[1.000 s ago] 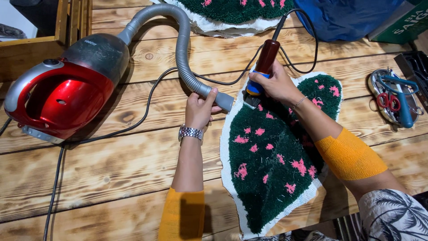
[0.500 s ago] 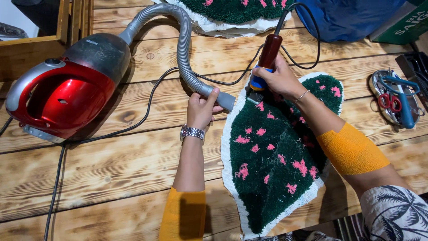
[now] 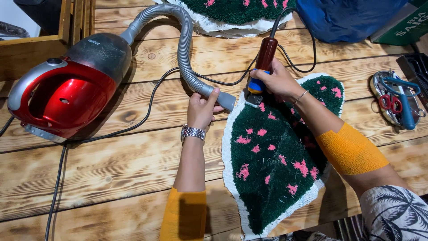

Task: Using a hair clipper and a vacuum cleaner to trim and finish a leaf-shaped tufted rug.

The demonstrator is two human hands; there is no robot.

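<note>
Barely shifted from a second ago, my left hand grips the grey hose while right-hand fingers wrap the trimmer at the green rug's edge, on the scorched plank tabletop beside a red vacuum.

Second tufted rug and blue bag cut off at 12 o'clock; clipper blade partly hidden under right hand.

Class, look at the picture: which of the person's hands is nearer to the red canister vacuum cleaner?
Left. The left hand grips the grey ribbed hose running to the red canister vacuum cleaner; the right hand is farther away, holding the corded trimmer.
</note>
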